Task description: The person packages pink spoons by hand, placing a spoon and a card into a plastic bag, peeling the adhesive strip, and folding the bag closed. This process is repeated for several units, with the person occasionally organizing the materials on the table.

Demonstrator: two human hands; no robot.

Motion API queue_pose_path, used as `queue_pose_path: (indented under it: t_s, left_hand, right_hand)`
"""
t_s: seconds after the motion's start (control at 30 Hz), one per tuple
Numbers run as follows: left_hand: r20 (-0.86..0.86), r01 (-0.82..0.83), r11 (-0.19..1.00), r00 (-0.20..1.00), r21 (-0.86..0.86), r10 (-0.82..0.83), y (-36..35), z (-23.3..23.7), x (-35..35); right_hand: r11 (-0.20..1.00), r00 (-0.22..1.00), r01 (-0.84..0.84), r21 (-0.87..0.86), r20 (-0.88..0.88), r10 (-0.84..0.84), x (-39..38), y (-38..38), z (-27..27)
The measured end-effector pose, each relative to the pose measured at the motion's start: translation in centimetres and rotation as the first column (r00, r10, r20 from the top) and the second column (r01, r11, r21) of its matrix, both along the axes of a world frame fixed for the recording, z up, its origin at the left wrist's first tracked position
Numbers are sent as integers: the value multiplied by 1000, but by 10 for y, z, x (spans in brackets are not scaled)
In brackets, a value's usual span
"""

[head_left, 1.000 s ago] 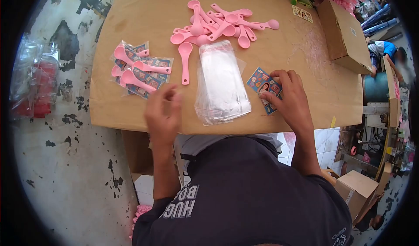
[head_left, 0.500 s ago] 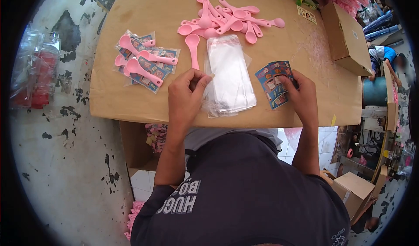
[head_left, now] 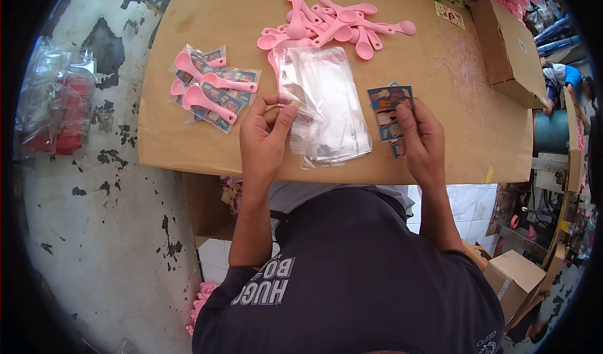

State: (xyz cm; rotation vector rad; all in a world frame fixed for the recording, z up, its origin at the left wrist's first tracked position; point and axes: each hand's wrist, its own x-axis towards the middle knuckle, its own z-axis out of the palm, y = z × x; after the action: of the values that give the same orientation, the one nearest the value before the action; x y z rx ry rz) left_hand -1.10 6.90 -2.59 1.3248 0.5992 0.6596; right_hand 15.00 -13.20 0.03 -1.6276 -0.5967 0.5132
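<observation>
My left hand [head_left: 267, 131] pinches the edge of a clear plastic bag [head_left: 294, 81], which is partly lifted off a stack of clear bags [head_left: 339, 103]. Through this bag shows a single pink spoon [head_left: 274, 57]. Printed blue cards [head_left: 391, 106] are in my right hand [head_left: 419, 131], thumb on top, just right of the stack; one card sticks out above the others. To the left lie several clear packets [head_left: 244, 76], each with a pink spoon [head_left: 210, 106] and a printed card.
A heap of pink spoons [head_left: 333, 24] lies at the back of the brown-covered table [head_left: 207, 15]. An open cardboard box [head_left: 505, 49] stands at the right edge. Plastic packs [head_left: 66, 103] are at far left. Another person [head_left: 562, 77] is at the far right.
My left hand has raised a clear bag's upper end from the stack, over the single spoon. My right hand has shifted slightly left and lifted a card up from the others.
</observation>
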Motion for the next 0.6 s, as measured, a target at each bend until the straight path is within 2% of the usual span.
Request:
queue_pose_path:
  t_s: [0.03,0.1,0.17,0.23,0.27,0.3,0.37,0.43,0.53,0.57,0.6]
  left_hand:
    - [-26,32,999,999,-6,-32,-2,0,0]
    - [-91,54,998,995,22,-52,-4,1,-1]
    - [-151,79,996,986,52,-71,-5,0,-1]
    - [-197,45,979,980,197,-5,-8,-3,1]
    - [-195,44,979,981,197,-5,-10,-2,2]
    - [-193,22,980,981,197,17,-12,-1,3]
    - [-187,-8,981,981,194,45,-11,-2,2]
    - [-129,-18,912,989,411,78,-6,-9,0]
    - [-143,-85,869,974,487,175,-4,-2,-6]
    - [-140,-92,870,973,484,181,-3,-4,-8]
    - [-53,-184,915,975,361,217,-1,-6,-10]
  right_hand:
    - [1000,1000,5,0,-4,-5,-3,3,3]
    - [975,936,-148,163,-296,191,-10,9,9]
    - [975,917,-164,150,-340,207,-16,13,9]
    - [964,961,-265,9,-81,265,-21,19,9]
    - [961,960,-278,-7,-25,277,-24,22,15]
    - [960,960,-280,-9,-23,280,-25,23,15]
    - [937,933,-328,-119,117,342,-26,26,16]
    - [931,920,-331,-152,168,355,-30,29,9]
    - [924,899,-313,-221,244,363,-35,32,2]
    - [923,895,-290,-255,268,355,-36,33,1]
    - [920,892,-294,-258,270,361,-37,33,-1]
